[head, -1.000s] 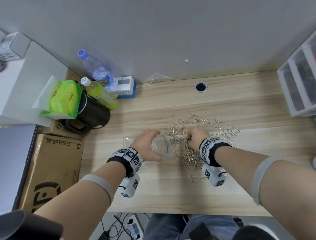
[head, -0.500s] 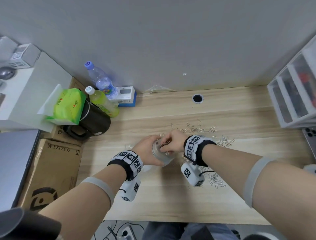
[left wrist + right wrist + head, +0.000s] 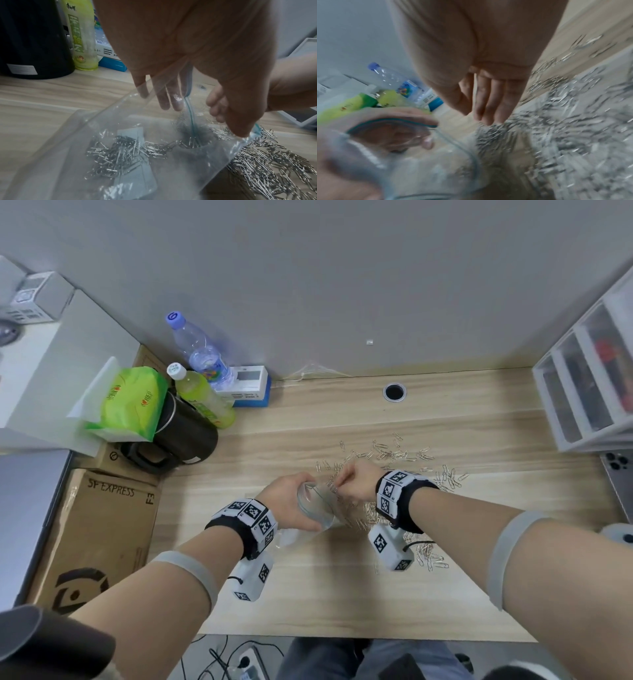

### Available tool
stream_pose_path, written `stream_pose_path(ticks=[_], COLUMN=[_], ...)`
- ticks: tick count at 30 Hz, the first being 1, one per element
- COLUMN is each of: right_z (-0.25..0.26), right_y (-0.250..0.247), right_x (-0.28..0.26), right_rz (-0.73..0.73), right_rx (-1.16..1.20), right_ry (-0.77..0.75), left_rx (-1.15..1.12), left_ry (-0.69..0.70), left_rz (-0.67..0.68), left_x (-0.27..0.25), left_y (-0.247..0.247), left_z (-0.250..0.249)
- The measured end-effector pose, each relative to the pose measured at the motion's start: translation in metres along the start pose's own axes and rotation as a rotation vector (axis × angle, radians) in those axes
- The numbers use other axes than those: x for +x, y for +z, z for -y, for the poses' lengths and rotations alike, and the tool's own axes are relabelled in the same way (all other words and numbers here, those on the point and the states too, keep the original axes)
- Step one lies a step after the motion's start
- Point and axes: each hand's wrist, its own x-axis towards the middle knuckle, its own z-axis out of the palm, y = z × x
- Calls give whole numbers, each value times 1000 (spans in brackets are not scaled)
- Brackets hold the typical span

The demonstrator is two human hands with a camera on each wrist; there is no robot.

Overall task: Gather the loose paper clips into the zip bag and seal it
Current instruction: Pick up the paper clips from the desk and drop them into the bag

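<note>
The left hand (image 3: 287,501) grips the clear plastic zip bag with the blue-green seal strip (image 3: 137,155) by its mouth, fingers (image 3: 164,94) behind one lip and thumb on the other, so the opening stands propped and faces right. The right hand (image 3: 356,484) is at that opening, its fingers (image 3: 489,97) hanging straight and close together, tips just above the heap; whether they carry any clips I cannot tell, the wrist view being blurred. The bag trails from the mouth toward the person's left along the light wooden desk (image 3: 342,594), with a small cluster of clips and a pale card already inside. The loose silver paper clips (image 3: 404,455) lie directly right of the mouth and beyond the right hand, the nearest touching the bag's lower lip, more scattered under and past the right wrist. The right hand is nearer the heap, so the coming sweep likely runs leftward into the opening. Sealing looks far off.
</note>
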Motion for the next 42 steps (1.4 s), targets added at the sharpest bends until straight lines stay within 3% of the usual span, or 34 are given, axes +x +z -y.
stream_pose_path(ticks=[6,10,13,16,21,27,30,35,39,42], right_z=[-30,-62,-79,-85,-83,-76,-80,-90,-106,-122], right_y=[-53,-59,-58,-52,-37,-30,-34,-58,-65,-58], right_x=[-12,-15,-19,-22,-13,-13,-16,-31,-40,-44], right_rz=[-233,-379,-358,-346,-339,-194,-246,-272,-396,-437], right_rx=[-413,-355,-360,-434,-358,-82,-75,-250,-380,-386], right_ry=[326,535,591,602,592,283,240,399,644,706], left_rx=[54,84,97,102,118,98,95,116,131,134], left_ry=[10,11,14,19,42,50,46,42,40,42], left_rz=[47,82,95,95,77,54,48,58,78,76], left_x=[6,10,12,11,10,8,9,9,8,8], left_y=[-4,0,3,4,7,7,6,3,7,10], left_z=[-2,-6,-7,-7,-6,-11,-14,-18,-24,-26])
